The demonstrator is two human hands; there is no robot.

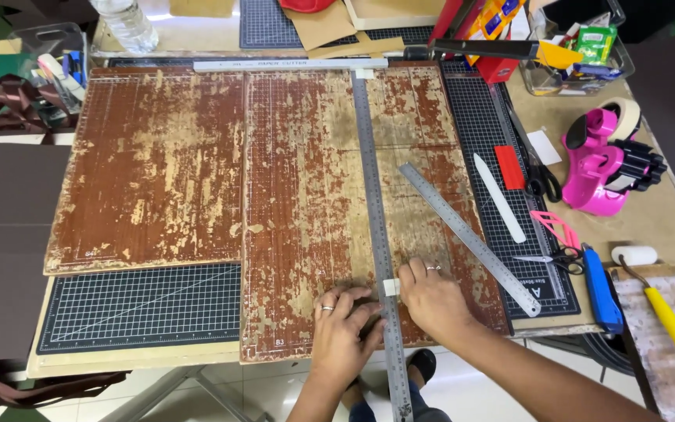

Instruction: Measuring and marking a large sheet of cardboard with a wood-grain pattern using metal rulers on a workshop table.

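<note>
In the lower middle of the frame, both hands rest flat on the long metal T-square ruler (378,234) and on the worn brown cutting board (306,203) under it. The left hand (344,327) lies just left of the ruler's blade, fingers slightly spread and pressed down on the board, holding nothing. The right hand (431,301) lies just right of it, fingers together, their tips touching a small pale piece of tape or paper (391,287) that sits on the blade. The ruler's long axis runs almost vertically in the frame, from its head bar at the upper middle down past the lower edge of the board, leaning slightly to the right toward the bottom. A second steel ruler (469,238) lies diagonally to the right, near the right hand but apart from it. In my judgement, the main risk is that uneven pressure from one hand pushes the long blade sideways, because its lower end hangs free over the table edge. The right wrist could also knock the diagonal ruler toward the blue utility knife (601,289) and scissors (548,256) nearby.
</note>
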